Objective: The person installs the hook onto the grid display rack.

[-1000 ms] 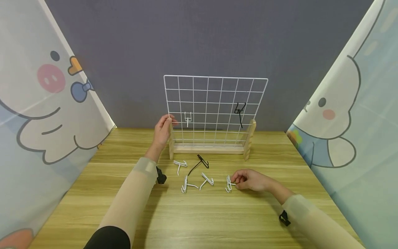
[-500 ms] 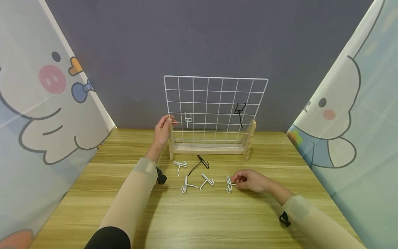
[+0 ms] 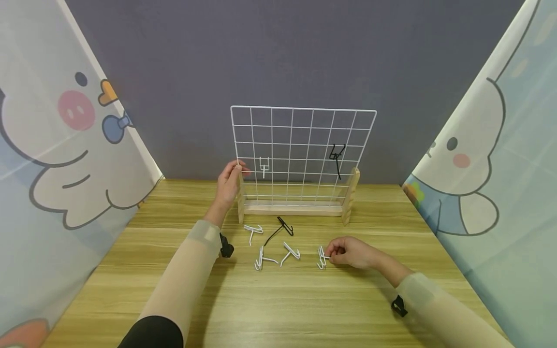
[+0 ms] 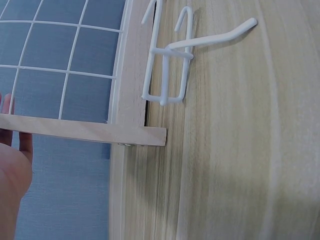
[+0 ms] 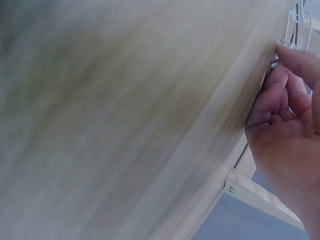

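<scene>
A white wire grid panel [image 3: 303,145] stands upright in a wooden base [image 3: 291,209] at the back of the table. My left hand [image 3: 237,170] grips the panel's left edge just above the wooden post [image 4: 85,129]. On the grid hang a white hook [image 3: 263,166] and a black hook [image 3: 336,157]. My right hand [image 3: 329,254] rests on the table with curled fingers [image 5: 282,95] and pinches a white hook [image 3: 321,257] lying there. In the right wrist view that hook is hardly visible.
Loose hooks lie in front of the base: a white one [image 3: 252,230], a black one [image 3: 280,227], and two more white ones [image 3: 263,259] [image 3: 290,251]. Cartoon-printed curtains [image 3: 65,145] close both sides, with a grey wall behind. The wooden table [image 3: 283,309] extends toward me.
</scene>
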### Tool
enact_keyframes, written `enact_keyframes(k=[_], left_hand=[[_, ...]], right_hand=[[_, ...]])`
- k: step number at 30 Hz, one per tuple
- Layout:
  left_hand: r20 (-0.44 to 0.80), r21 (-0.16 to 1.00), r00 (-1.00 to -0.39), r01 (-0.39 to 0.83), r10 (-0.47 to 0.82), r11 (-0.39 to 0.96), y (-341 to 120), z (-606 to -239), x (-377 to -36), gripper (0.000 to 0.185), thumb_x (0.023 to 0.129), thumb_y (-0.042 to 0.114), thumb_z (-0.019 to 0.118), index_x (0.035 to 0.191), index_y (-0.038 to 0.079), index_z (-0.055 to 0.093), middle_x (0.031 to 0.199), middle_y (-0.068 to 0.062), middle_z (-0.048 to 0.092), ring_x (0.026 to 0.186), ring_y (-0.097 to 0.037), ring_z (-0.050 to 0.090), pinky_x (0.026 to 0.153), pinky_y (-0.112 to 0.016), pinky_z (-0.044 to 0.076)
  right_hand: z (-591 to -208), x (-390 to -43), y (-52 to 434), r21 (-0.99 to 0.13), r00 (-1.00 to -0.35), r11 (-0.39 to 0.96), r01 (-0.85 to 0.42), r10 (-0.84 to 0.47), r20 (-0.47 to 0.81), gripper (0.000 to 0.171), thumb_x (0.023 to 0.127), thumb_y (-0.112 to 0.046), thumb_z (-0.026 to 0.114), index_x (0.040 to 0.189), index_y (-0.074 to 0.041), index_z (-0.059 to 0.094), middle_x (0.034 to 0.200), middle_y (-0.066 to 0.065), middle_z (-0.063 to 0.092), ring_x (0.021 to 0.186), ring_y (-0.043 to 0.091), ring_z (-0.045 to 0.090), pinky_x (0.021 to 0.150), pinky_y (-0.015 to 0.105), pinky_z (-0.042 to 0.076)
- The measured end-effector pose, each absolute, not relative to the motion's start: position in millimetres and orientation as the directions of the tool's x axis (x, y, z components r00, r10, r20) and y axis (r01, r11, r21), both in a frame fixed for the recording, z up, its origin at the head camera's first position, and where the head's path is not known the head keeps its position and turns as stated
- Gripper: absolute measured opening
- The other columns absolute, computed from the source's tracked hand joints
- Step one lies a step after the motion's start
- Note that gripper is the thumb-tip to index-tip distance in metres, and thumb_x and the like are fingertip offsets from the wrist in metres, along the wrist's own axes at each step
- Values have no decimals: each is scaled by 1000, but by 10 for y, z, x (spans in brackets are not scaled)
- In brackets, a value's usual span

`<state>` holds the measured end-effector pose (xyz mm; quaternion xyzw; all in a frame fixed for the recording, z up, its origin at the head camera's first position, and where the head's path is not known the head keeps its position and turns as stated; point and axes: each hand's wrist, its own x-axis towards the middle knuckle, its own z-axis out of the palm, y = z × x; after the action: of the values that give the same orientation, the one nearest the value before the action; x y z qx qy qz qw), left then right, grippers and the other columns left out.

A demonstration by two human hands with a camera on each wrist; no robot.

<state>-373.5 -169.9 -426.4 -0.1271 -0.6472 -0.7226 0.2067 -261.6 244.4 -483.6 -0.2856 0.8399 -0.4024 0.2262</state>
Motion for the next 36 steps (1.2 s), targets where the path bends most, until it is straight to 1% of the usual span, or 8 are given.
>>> enact_keyframes(k=[4, 6, 15, 21, 24, 28, 32, 36], left_hand=[[449, 886, -884, 460, -130, -68, -1700, -4262, -3735, 24, 117, 14, 48, 123, 0, 66, 115, -25, 73, 116, -49, 70, 117, -56, 53], [449, 886, -884, 459, -128, -66, -1701, -4264, -3737, 25, 117, 14, 47, 124, -3, 65, 116, -26, 73, 116, -49, 70, 118, -56, 52], [458, 881, -881, 468, -120, -71, -1700, -4270, -3736, 35, 117, 13, 46, 131, -17, 57, 115, -27, 73, 108, -28, 75, 119, -59, 50], [457, 882, -881, 467, -124, -66, -1700, -4276, -3742, 33, 117, 11, 45, 132, -15, 59, 123, -40, 65, 108, -30, 74, 120, -61, 49], [453, 883, -882, 464, -127, -69, -1701, -4279, -3747, 34, 117, 12, 45, 133, -16, 58, 118, -32, 70, 107, -26, 75, 120, -63, 48], [453, 882, -882, 464, -131, -80, -1693, -4272, -3743, 30, 117, 13, 48, 128, -12, 61, 110, -15, 76, 111, -35, 75, 119, -63, 49], [454, 882, -881, 465, -134, -77, -1688, -4268, -3741, 26, 117, 14, 49, 124, -5, 65, 110, -17, 76, 115, -45, 73, 118, -62, 50], [459, 880, -879, 470, -132, -74, -1691, -4275, -3747, 28, 117, 13, 48, 126, -9, 62, 113, -25, 74, 114, -45, 73, 119, -61, 49]], right_hand=[[-4822, -2610, 2440, -802, -750, 517, -299, -647, -137, 7, 103, -11, 73, 107, -5, 74, 92, -2, 69, 81, 5, 57, 70, 20, 50], [-4812, -2606, 2438, -804, -763, 517, -294, -634, -129, 9, 103, -11, 73, 109, -4, 74, 94, 1, 69, 81, 6, 58, 69, 20, 50], [-4733, -2636, 2399, -825, -809, 497, -269, -582, -87, 17, 108, -14, 69, 117, 0, 72, 101, 9, 69, 87, 12, 60, 72, 22, 54], [-4653, -2666, 2328, -836, -841, 473, -277, -541, -27, 20, 107, -12, 68, 119, 4, 71, 103, 13, 70, 89, 12, 61, 73, 22, 54], [-4624, -2682, 2286, -856, -864, 457, -240, -502, -25, 23, 106, -10, 67, 122, 7, 69, 103, 15, 70, 87, 14, 62, 71, 22, 55], [-4605, -2710, 2238, -889, -890, 407, -211, -456, 3, 26, 106, -8, 67, 125, 9, 66, 105, 17, 69, 87, 17, 64, 71, 24, 57], [-4590, -2733, 2192, -907, -905, 357, -223, -422, 56, 23, 107, -5, 67, 126, 8, 64, 103, 17, 68, 86, 19, 65, 73, 28, 59], [-4544, -2751, 2126, -909, -910, 328, -255, -401, 110, 25, 107, -6, 68, 128, 9, 66, 105, 27, 68, 86, 26, 65, 74, 33, 62]])
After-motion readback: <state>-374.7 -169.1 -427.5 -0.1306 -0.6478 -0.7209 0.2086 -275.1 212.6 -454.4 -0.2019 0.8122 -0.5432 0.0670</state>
